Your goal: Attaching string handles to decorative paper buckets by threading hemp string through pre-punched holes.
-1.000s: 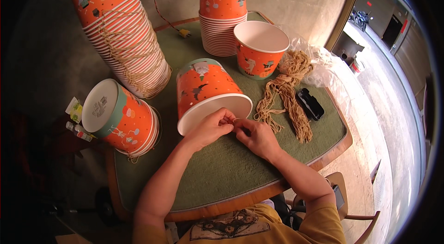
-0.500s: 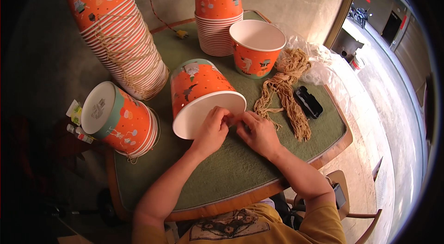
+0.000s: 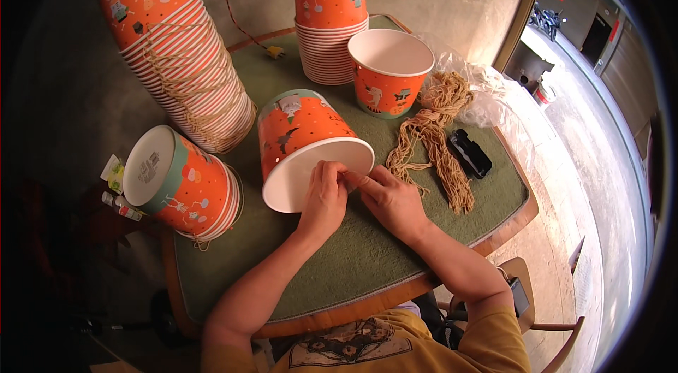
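Note:
An orange paper bucket (image 3: 304,129) with a green base band lies tipped on the table, its white mouth turned toward me. Against the lower right of its rim, my left hand (image 3: 325,195) is closed, fingertips bent inward at the mouth. My right hand (image 3: 390,202) is closed too, its thumb and fingers meeting the left fingertips. Whatever they pinch is hidden between the fingers. Right of the bucket lies a bundle of tan cords (image 3: 432,136), nearest to my right hand.
A tall leaning stack of buckets (image 3: 191,73) and a short upturned stack (image 3: 191,193), both with cord, stand on the left. Behind are another stack (image 3: 328,27), an upright bucket (image 3: 388,83) and a plug (image 3: 275,52). A black case (image 3: 470,154) and clear plastic bag (image 3: 487,101) lie right.
My left fingers have straightened slightly upward and shifted a little left. My right hand has moved slightly left and up, its thumb now reaching against the left fingers. The bucket stays tipped.

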The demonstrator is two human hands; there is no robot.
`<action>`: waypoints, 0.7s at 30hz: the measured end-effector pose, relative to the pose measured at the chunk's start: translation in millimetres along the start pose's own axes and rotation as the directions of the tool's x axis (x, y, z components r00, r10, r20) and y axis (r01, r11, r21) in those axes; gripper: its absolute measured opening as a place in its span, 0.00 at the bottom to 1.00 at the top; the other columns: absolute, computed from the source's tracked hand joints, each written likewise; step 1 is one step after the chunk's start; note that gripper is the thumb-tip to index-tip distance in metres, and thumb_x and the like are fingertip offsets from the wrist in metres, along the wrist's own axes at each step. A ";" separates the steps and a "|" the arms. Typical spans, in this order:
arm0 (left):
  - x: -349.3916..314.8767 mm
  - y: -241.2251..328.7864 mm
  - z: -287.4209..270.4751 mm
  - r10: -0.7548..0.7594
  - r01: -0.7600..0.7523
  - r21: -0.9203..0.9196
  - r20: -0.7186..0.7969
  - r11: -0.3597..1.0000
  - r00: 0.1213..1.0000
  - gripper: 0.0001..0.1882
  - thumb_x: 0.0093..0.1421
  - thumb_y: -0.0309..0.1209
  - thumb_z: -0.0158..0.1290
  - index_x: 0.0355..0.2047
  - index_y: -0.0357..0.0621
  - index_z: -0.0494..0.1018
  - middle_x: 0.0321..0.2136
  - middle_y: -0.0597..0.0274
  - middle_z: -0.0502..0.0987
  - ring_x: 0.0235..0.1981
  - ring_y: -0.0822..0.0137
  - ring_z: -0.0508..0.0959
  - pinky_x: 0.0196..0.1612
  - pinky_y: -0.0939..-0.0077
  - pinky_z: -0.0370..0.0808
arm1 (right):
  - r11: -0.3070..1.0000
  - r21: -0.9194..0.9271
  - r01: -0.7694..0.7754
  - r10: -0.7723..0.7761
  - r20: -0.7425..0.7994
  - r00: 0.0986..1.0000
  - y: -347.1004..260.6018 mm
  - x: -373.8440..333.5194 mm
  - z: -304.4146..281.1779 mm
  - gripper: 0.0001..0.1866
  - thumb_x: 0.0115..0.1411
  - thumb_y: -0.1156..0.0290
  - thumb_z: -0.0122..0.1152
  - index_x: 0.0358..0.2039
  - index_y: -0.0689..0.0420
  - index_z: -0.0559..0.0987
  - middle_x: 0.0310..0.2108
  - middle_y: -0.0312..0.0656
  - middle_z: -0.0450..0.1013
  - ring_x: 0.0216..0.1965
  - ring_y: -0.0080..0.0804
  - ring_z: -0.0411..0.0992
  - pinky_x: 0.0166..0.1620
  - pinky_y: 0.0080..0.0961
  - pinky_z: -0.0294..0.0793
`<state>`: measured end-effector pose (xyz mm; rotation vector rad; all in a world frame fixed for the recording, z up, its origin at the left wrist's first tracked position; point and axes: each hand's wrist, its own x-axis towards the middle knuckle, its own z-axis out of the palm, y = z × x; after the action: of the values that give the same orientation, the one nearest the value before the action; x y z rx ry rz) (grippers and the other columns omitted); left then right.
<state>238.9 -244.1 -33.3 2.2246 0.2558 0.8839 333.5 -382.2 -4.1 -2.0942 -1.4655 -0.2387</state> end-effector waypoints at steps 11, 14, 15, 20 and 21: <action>-1.5 -8.4 4.8 -0.140 0.148 -0.163 0.055 0.975 0.989 0.14 0.57 0.17 0.54 0.40 0.38 0.61 0.35 0.49 0.71 0.39 0.47 0.73 0.41 0.54 0.70 | 0.985 0.134 -0.105 0.107 -0.014 0.994 0.2 4.1 3.2 0.16 0.58 0.71 0.60 0.47 0.45 0.78 0.37 0.39 0.74 0.32 0.44 0.77 0.33 0.36 0.79; -1.4 -8.8 5.1 -0.081 0.083 -0.080 0.023 0.993 0.996 0.14 0.57 0.17 0.54 0.39 0.39 0.61 0.34 0.50 0.71 0.38 0.47 0.73 0.41 0.55 0.70 | 0.983 0.159 -0.091 0.094 -0.013 0.995 3.0 3.9 4.0 0.14 0.58 0.70 0.61 0.45 0.47 0.79 0.38 0.39 0.75 0.32 0.44 0.78 0.34 0.36 0.79; -1.3 -9.1 5.2 -0.081 0.082 -0.080 0.023 0.993 0.996 0.14 0.57 0.17 0.54 0.39 0.39 0.61 0.34 0.50 0.71 0.38 0.47 0.73 0.41 0.55 0.70 | 0.983 0.159 -0.091 0.094 -0.013 0.995 2.6 4.2 3.6 0.14 0.58 0.70 0.61 0.45 0.47 0.79 0.38 0.39 0.75 0.32 0.44 0.78 0.34 0.36 0.79; -1.3 -8.0 3.4 -0.121 0.126 -0.125 0.043 0.984 0.992 0.13 0.56 0.17 0.53 0.39 0.38 0.62 0.34 0.48 0.71 0.37 0.47 0.73 0.41 0.55 0.70 | 0.972 0.203 -0.122 0.119 0.028 0.992 0.7 6.3 0.8 0.09 0.58 0.70 0.62 0.41 0.51 0.79 0.38 0.40 0.75 0.34 0.44 0.78 0.36 0.35 0.78; -1.5 -9.1 3.7 -0.120 0.124 -0.126 0.044 0.984 0.992 0.13 0.56 0.17 0.53 0.39 0.38 0.62 0.34 0.48 0.71 0.37 0.47 0.73 0.41 0.55 0.70 | 0.972 0.202 -0.123 0.120 0.027 0.992 0.3 6.8 0.9 0.09 0.58 0.70 0.62 0.41 0.51 0.79 0.38 0.40 0.75 0.34 0.44 0.78 0.36 0.35 0.78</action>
<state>240.9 -240.1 -42.2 2.0807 0.3065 0.7715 336.3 -376.3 -1.9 -2.0134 -1.3052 -0.0245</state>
